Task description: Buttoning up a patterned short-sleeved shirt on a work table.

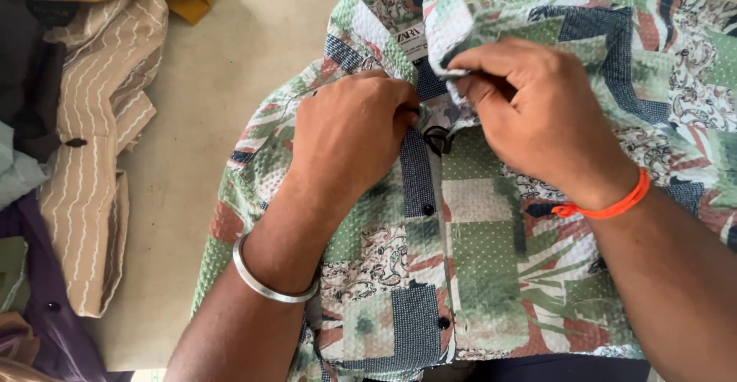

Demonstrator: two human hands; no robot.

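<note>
1. Nearest me, my left hand point(349, 140) presses knuckles-down on the green patchwork-print seersucker shirt point(476, 267), its grip pinched on the placket by the top black button point(436, 138), holding the front flat.
2. My right hand point(537, 117) has its grip clenched on the collar's edge, lifting it clear of the neck label.
3. That shirt lies front-up on the pale worktop point(230, 67), spread wide so the button line stays straight.
4. A beige striped garment point(100, 121) lies apart at left.

Single view, head-worn. Looks steeply down from close above the counter point(230, 67), facing away from the wearer; both forearms enter from the bottom edge. Nothing beyond the counter shows.
</note>
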